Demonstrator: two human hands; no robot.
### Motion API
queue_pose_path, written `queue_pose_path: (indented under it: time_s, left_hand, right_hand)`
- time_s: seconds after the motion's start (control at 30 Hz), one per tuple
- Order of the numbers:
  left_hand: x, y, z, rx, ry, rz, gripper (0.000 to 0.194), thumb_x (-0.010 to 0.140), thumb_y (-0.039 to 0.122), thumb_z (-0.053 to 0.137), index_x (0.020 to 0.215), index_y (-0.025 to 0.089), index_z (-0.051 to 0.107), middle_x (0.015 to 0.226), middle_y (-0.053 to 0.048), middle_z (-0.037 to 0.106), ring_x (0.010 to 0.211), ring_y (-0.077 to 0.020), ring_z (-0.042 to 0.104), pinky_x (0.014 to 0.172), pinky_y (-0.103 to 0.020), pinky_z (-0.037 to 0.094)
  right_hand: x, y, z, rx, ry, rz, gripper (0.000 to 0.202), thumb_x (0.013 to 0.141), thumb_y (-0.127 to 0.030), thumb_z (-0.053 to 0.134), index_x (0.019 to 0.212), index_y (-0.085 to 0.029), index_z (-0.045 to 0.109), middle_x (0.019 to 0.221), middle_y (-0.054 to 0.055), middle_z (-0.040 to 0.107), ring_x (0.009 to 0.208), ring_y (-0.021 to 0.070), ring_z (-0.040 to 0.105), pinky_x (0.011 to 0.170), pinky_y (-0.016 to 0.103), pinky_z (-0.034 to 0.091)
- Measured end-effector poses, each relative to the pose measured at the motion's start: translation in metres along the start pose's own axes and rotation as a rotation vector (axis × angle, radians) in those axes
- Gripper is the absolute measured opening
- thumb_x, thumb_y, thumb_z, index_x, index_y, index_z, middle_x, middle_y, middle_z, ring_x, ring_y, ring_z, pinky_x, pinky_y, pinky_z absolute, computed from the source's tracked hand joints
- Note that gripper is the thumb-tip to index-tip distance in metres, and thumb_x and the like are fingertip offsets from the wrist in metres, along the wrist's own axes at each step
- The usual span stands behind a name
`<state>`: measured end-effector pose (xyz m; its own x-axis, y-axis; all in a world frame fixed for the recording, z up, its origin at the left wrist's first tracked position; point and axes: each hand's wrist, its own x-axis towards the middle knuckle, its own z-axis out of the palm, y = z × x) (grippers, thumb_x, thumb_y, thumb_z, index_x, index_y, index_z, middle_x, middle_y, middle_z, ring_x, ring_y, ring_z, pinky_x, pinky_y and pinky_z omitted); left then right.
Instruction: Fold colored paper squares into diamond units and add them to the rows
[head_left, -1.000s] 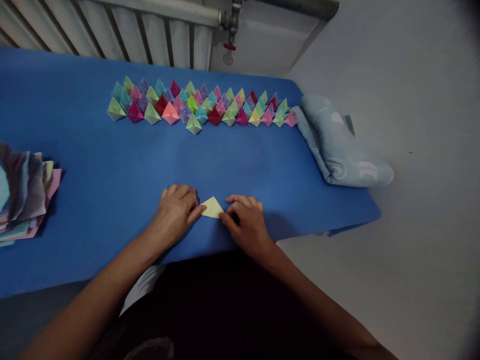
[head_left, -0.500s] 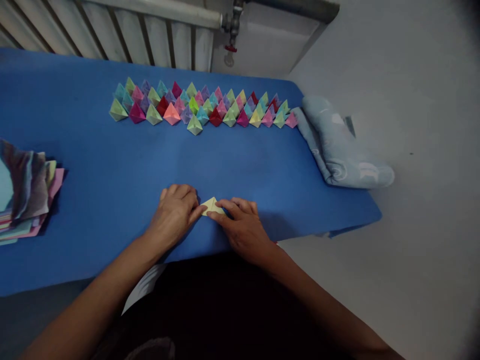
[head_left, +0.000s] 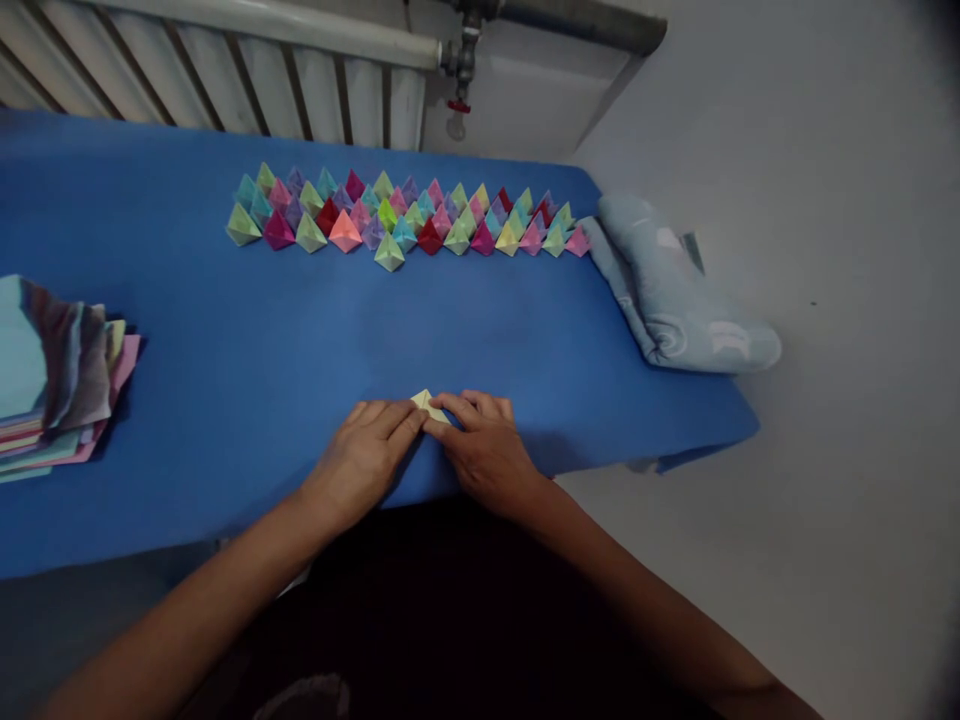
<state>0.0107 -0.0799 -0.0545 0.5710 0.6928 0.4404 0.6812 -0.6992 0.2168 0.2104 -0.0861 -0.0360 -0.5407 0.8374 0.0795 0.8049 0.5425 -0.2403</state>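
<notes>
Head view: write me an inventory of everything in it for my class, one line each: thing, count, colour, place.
Folded paper: one, pale yellow, between the hands
Pointed paper models: dozens, too crowded to count, multicoloured, rows toward the table's back
Paper stack: one, mixed colours, left
Folded cloth: one, grey-blue with white patterns, right end
Table: one, blue-covered, beneath these
Radiator: one, whitish, back left
Valve: one, dark with red handle, beside radiator
Pipe: one, dark, right of valve
Wall: pale grey, right
Clothing: dark, bottom centre
Left hand: one, bare, at the paper's left
Right hand: one, bare, at its right
</notes>
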Motion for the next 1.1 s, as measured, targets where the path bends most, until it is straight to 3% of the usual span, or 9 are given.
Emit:
queue_pose_path:
  time_s: [0.2,0.37,0.57,0.73,1.1]
  left_hand:
    - [-0.001,0.001,-0.002,0.048,-0.084,0.001,0.032,0.096,0.013,0.038,0.115,0.014,0.064,0.112,-0.012,0.070,0.089,-0.0236,0.062,0.078,-0.040,0.044]
    - [0.004,-0.002,-0.008,0.069,-0.121,-0.002,0.032,0.094,0.014,0.040,0.112,0.018,0.066,0.110,-0.010,0.070,0.088,-0.0224,0.062,0.086,-0.042,0.040]
    - [0.023,-0.026,-0.013,-0.136,-0.328,0.052,0.022,0.092,0.031,0.051,0.104,0.022,0.066,0.112,-0.006,0.068,0.101,-0.0211,0.062,0.087,-0.037,0.039]
    - [0.044,-0.040,-0.017,-0.182,-0.485,0.047,0.020,0.090,0.034,0.053,0.102,0.022,0.064,0.107,-0.003,0.067,0.094,-0.0176,0.063,0.083,-0.032,0.039]
    - [0.048,-0.049,-0.012,-0.263,-0.439,0.167,0.024,0.092,0.034,0.050,0.097,0.020,0.069,0.100,-0.007,0.068,0.090,-0.0178,0.064,0.082,-0.030,0.046]
  right_hand:
    - [-0.008,0.002,-0.001,-0.043,-0.014,-0.009,0.039,0.095,-0.020,0.045,0.130,-0.034,0.055,0.140,0.002,0.052,0.112,0.0284,0.043,0.086,0.045,0.036]
    - [-0.032,0.014,-0.001,-0.066,0.025,0.020,0.037,0.095,-0.041,0.050,0.130,-0.033,0.057,0.144,0.005,0.049,0.122,0.0340,0.039,0.092,0.052,0.034]
    - [-0.053,0.028,0.002,0.094,0.243,0.152,0.028,0.096,-0.037,0.050,0.111,-0.024,0.070,0.129,0.008,0.061,0.114,0.0267,0.050,0.094,0.044,0.037]
    - [-0.053,0.028,0.007,0.122,0.324,0.177,0.027,0.094,-0.036,0.052,0.110,-0.023,0.070,0.125,0.008,0.063,0.114,0.0250,0.052,0.095,0.042,0.037]
    - [-0.052,0.028,0.009,0.101,0.340,0.174,0.025,0.093,-0.036,0.055,0.109,-0.024,0.070,0.122,0.008,0.065,0.112,0.0255,0.053,0.094,0.042,0.038]
